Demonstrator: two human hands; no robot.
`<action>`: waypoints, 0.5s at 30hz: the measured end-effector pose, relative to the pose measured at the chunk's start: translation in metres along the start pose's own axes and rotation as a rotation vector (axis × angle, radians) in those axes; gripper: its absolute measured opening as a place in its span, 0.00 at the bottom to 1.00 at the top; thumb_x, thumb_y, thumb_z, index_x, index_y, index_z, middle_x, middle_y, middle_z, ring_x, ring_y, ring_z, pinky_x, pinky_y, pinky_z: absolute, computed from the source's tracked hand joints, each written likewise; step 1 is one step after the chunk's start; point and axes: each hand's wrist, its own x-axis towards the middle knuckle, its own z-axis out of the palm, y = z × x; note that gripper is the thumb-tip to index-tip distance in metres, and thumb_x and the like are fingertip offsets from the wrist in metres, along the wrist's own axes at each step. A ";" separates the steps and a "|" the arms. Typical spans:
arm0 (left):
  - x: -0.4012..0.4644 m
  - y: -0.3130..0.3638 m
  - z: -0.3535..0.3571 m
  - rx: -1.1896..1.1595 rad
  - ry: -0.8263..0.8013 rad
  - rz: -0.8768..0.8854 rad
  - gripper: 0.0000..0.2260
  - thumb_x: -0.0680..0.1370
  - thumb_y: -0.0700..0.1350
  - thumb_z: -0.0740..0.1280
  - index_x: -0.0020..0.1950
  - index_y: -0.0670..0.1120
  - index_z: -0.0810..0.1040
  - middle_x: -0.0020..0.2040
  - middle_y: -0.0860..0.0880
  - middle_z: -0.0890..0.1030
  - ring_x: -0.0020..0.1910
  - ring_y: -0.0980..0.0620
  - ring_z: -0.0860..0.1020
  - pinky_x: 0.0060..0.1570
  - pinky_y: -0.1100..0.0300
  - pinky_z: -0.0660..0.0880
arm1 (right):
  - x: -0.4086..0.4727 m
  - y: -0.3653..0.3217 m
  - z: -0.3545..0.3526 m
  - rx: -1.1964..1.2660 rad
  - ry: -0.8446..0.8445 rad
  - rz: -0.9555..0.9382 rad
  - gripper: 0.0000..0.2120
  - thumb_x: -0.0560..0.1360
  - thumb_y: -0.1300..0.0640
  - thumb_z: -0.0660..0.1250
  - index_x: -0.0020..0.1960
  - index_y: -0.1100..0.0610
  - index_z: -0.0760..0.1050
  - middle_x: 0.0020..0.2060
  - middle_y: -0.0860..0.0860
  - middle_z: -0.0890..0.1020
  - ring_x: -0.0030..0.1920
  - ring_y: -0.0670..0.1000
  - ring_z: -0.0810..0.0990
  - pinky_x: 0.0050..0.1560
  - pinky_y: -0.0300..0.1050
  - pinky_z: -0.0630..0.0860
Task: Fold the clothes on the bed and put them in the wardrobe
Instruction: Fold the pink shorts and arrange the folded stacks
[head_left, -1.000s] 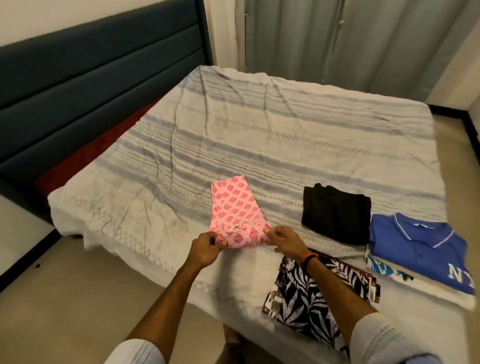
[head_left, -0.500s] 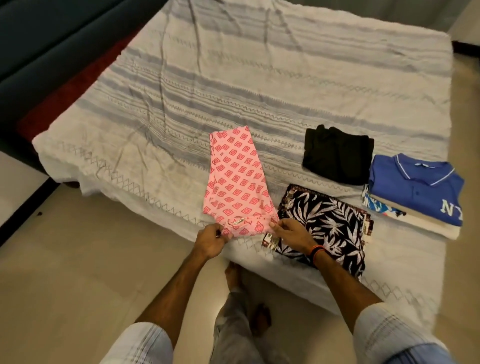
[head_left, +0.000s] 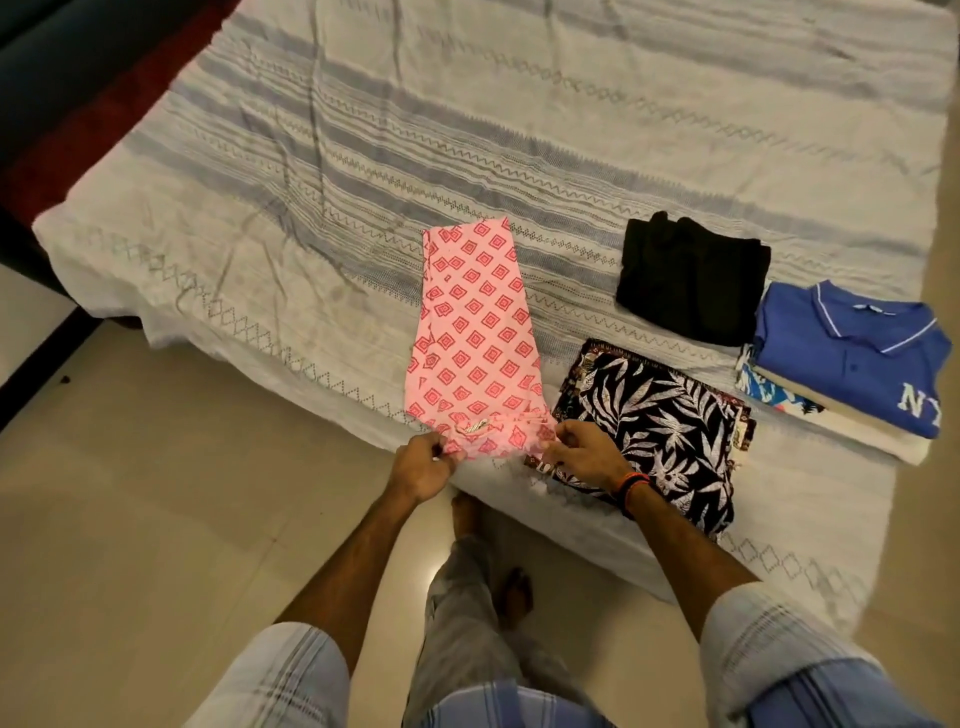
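Observation:
A pink garment with red diamond print (head_left: 475, 338) lies as a long narrow strip on the bed (head_left: 260, 218), reaching to the near edge. My left hand (head_left: 421, 465) pinches its near left corner. At the near right corner my right hand (head_left: 582, 454) pinches the waistband. Right of it lies a folded black garment with white leaf print (head_left: 660, 426). Further back sits a folded black garment (head_left: 691, 278). A folded blue polo shirt (head_left: 857, 358) tops a small pile at the far right.
The bed cover is pale with grey-blue stripes and is wrinkled on the left. A dark headboard (head_left: 31, 62) and a red strip of mattress run along the upper left. Tiled floor (head_left: 156, 493) lies at the near side, where my feet stand.
The pink garment has been drawn toward the near edge of the bed and stretched out longer and flatter. Both hands kept hold of its near end. The camera tilted down.

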 end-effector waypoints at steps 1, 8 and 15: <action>0.009 0.002 -0.002 -0.023 0.021 -0.016 0.14 0.78 0.51 0.69 0.60 0.46 0.79 0.55 0.49 0.83 0.54 0.46 0.80 0.54 0.51 0.79 | 0.010 -0.004 -0.002 0.011 -0.007 0.005 0.07 0.77 0.53 0.70 0.41 0.48 0.75 0.38 0.45 0.82 0.40 0.47 0.81 0.46 0.46 0.79; 0.062 0.027 -0.016 -0.119 0.090 -0.058 0.13 0.79 0.48 0.69 0.60 0.42 0.79 0.54 0.46 0.83 0.52 0.46 0.81 0.55 0.50 0.79 | 0.074 -0.035 -0.012 0.048 0.127 0.069 0.05 0.79 0.56 0.68 0.52 0.56 0.77 0.49 0.52 0.84 0.45 0.50 0.84 0.37 0.34 0.79; 0.146 0.056 -0.043 -0.229 0.116 -0.089 0.12 0.79 0.46 0.69 0.56 0.39 0.80 0.40 0.46 0.84 0.37 0.50 0.83 0.43 0.53 0.82 | 0.163 -0.064 -0.032 0.040 0.199 0.140 0.09 0.78 0.52 0.68 0.51 0.58 0.79 0.42 0.51 0.84 0.40 0.49 0.83 0.45 0.44 0.82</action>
